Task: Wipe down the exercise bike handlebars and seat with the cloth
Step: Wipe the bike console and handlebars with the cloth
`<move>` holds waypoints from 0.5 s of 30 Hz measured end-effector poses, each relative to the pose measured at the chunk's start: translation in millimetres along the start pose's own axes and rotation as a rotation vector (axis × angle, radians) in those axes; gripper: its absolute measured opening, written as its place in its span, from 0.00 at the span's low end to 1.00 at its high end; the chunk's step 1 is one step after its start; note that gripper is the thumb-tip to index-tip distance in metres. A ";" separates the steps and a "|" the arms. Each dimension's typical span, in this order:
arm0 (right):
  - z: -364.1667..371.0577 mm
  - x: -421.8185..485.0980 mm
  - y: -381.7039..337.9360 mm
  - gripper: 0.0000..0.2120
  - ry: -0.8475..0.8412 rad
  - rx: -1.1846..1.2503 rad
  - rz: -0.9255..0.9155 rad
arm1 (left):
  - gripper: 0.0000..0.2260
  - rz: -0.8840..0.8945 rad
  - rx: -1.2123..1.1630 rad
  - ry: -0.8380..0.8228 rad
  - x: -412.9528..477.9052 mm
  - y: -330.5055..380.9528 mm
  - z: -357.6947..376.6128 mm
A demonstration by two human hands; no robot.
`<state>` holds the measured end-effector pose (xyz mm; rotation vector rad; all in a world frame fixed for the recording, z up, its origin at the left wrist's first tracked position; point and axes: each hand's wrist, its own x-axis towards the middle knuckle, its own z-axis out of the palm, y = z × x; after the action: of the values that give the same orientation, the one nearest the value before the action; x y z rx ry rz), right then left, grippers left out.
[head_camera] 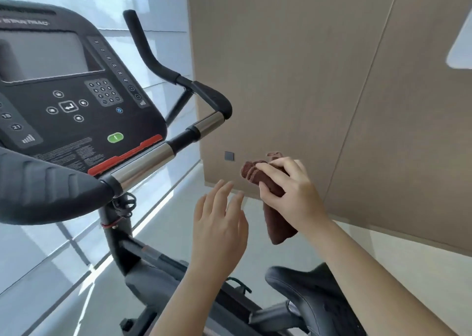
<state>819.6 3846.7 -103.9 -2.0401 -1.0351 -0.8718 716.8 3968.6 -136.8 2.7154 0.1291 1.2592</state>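
Observation:
My right hand [288, 187] grips a folded brown cloth [277, 223] in the air, right of the bike's handlebars. The cloth hangs down below the fingers. My left hand [219, 223] is held flat with straight fingers just left of the cloth, holding nothing. The handlebar [150, 162] has chrome and black sections and runs up to the right, ending in a curved black grip [143, 44]. A padded black armrest [46, 185] is at the left. The black seat [306, 292] lies at the bottom right, partly behind my right forearm.
The black console [76, 93] with screen, keypad and green button stands behind the handlebar. The bike's frame post [120, 243] runs down to the floor. A beige panelled wall [332, 80] is on the right, a bright window on the left.

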 end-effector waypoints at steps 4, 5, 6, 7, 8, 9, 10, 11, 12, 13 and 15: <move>-55.8 -32.2 19.1 0.14 0.027 -0.119 0.079 | 0.13 0.075 -0.124 -0.030 -5.8 48.0 16.5; -68.7 -39.6 24.6 0.14 0.029 -0.141 0.093 | 0.12 0.096 -0.151 -0.031 -7.5 60.7 21.2; -81.2 -46.4 29.8 0.14 0.033 -0.163 0.107 | 0.11 0.117 -0.178 -0.029 -8.7 73.3 25.8; -92.8 -52.7 35.1 0.14 0.039 -0.185 0.122 | 0.11 0.141 -0.205 -0.024 -9.5 85.3 30.6; -103.9 -58.8 40.6 0.13 0.048 -0.207 0.139 | 0.10 0.165 -0.231 -0.021 -9.4 97.6 35.0; -114.7 -64.6 46.3 0.13 0.058 -0.225 0.155 | 0.10 0.186 -0.254 -0.017 -9.1 109.3 39.3; -125.4 -70.2 52.5 0.13 0.067 -0.241 0.170 | 0.10 0.204 -0.271 -0.016 -8.1 121.0 43.4; -136.1 -76.0 59.5 0.13 0.072 -0.256 0.182 | 0.10 0.219 -0.284 -0.017 -7.0 133.0 47.7; -147.1 -82.1 67.2 0.13 0.071 -0.274 0.192 | 0.10 0.232 -0.294 -0.024 -5.9 145.5 52.1; -158.0 -88.2 75.9 0.13 0.066 -0.294 0.199 | 0.10 0.242 -0.303 -0.035 -4.9 158.6 57.1; -180.8 -99.6 96.1 0.14 0.065 -0.329 0.205 | 0.10 0.262 -0.317 -0.058 -2.6 187.4 68.8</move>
<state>809.6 3619.3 -110.2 -2.3220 -0.6653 -1.0447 770.8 3776.9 -151.3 2.5441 -0.4098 1.1437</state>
